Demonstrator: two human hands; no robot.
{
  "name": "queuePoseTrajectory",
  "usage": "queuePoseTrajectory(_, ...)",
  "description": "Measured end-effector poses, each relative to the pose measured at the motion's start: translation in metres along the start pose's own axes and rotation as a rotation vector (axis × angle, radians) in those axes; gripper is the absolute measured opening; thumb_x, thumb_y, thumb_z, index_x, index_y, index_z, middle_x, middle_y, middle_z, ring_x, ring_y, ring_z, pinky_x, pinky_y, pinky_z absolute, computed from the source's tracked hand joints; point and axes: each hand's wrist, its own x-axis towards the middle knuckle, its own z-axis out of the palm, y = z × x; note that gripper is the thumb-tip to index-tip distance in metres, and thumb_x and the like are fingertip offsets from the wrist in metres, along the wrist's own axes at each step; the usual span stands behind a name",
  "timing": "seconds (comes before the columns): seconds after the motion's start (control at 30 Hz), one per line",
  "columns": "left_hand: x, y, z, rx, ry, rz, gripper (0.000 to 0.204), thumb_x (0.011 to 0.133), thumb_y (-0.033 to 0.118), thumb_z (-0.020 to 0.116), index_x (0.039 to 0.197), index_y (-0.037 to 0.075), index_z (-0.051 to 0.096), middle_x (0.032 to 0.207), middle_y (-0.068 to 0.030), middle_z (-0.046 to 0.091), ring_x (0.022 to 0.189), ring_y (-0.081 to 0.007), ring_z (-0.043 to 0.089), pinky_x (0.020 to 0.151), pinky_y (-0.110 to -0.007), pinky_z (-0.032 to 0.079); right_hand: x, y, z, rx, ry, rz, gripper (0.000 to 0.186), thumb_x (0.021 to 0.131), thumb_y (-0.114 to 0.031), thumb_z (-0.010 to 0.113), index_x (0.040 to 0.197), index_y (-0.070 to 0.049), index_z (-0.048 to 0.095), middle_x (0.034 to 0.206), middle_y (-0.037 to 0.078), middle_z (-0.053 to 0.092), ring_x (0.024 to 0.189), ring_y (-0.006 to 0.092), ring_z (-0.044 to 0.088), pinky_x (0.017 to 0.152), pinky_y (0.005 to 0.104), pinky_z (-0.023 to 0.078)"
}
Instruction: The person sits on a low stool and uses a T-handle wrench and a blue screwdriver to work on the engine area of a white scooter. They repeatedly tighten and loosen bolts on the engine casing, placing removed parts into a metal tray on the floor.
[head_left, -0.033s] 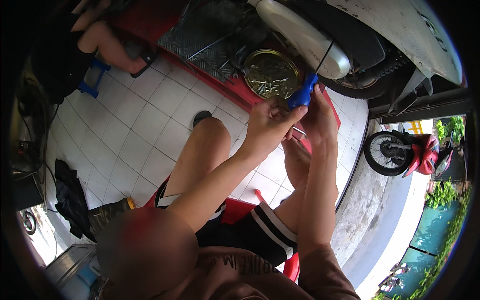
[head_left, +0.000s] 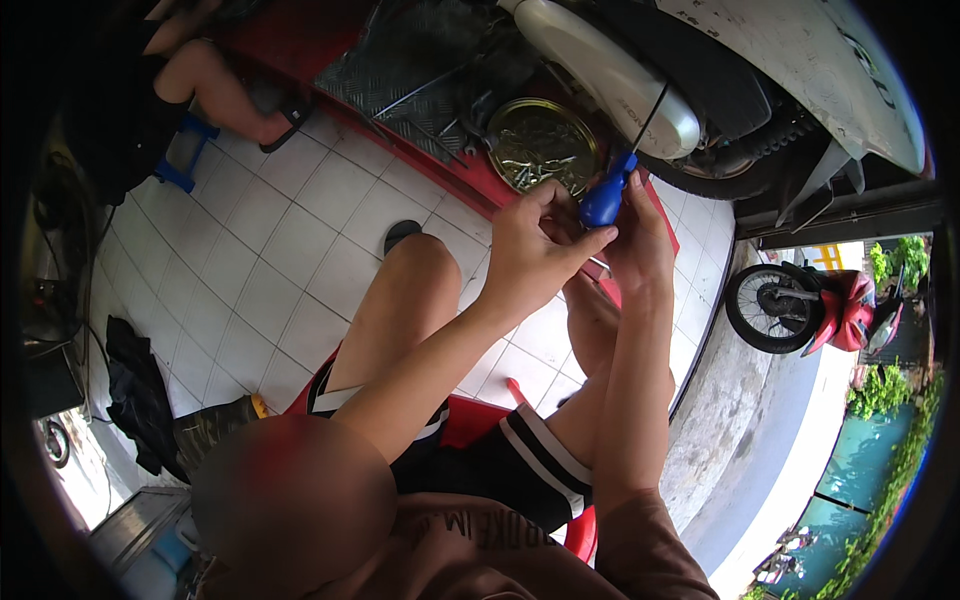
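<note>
A screwdriver with a blue handle (head_left: 602,200) and a long thin shaft points up and away. My right hand (head_left: 645,235) holds it, with the fingers against the right side of the handle. Close beside the lower end of the handle is my left hand (head_left: 535,240), its index finger curled and its thumb reaching toward my right hand. Whatever lies between the left fingertips is hidden or too small to name. Just beyond both hands sits a round gold-coloured tray (head_left: 520,108) with several small metal parts, likely screws or bolts.
A white motorcycle (head_left: 655,120) stands at the far right on a red platform (head_left: 425,165). Wrenches (head_left: 470,135) lie on its metal tread plate (head_left: 370,85). Another person's leg (head_left: 225,95) is beside a blue stool (head_left: 190,155) at far left. A red motorcycle (head_left: 845,310) is outside.
My left index finger has lifted a little, and the left thumb has slid down off the lower end of the handle. The screwdriver has barely shifted in my right hand.
</note>
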Motion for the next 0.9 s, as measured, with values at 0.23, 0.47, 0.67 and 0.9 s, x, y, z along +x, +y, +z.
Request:
queuePoseTrajectory(0.23, -0.005, -0.009, 0.001, 0.307, 0.038, 0.21, 0.025, 0.086, 0.015, 0.07, 0.084, -0.002, 0.052, 0.061, -0.0048, 0.058, 0.053, -0.0093, 0.06, 0.047, -0.022, 0.043, 0.005, 0.01, 0.002, 0.122, -0.149, -0.066, 0.029, 0.096, -0.024, 0.053, 0.115, -0.002, 0.051, 0.103, 0.009, 0.057, 0.097, 0.0208, 0.058, 0.084, 0.0324, 0.05)
queuePoseTrajectory(0.47, -0.004, -0.009, -0.003, -0.429, -0.128, -0.394, 0.049, 0.096, 0.044, 0.052, 0.086, -0.003, 0.06, 0.06, -0.005, 0.057, 0.043, -0.009, 0.049, 0.039, -0.022, 0.034, 0.01, 0.008, -0.006, 0.25, -0.289, -0.019, 0.034, 0.095, -0.025, 0.053, 0.121, -0.003, 0.048, 0.108, 0.01, 0.056, 0.099, 0.0229, 0.059, 0.071, 0.0333, 0.053)
queuePoseTrajectory(0.67, -0.001, -0.005, -0.004, 0.125, 0.008, 0.023, 0.03, 0.087, 0.025, 0.07, 0.078, -0.001, 0.06, 0.062, -0.0057, 0.062, 0.049, -0.0094, 0.058, 0.043, -0.023, 0.042, 0.002, 0.007, 0.005, -0.001, 0.051, -0.085, 0.033, 0.095, -0.032, 0.056, 0.111, -0.003, 0.054, 0.098, 0.011, 0.063, 0.088, 0.0229, 0.061, 0.071, 0.0345, 0.052)
queuePoseTrajectory(0.9, -0.002, -0.015, -0.006, 0.497, 0.083, 0.373, 0.035, 0.076, 0.019, 0.08, 0.093, -0.002, 0.058, 0.062, -0.0077, 0.062, 0.048, -0.0135, 0.06, 0.046, -0.025, 0.046, 0.006, 0.013, 0.001, 0.047, -0.005, -0.088, 0.031, 0.098, -0.029, 0.05, 0.114, -0.002, 0.052, 0.098, 0.008, 0.06, 0.093, 0.0217, 0.059, 0.077, 0.0358, 0.052)
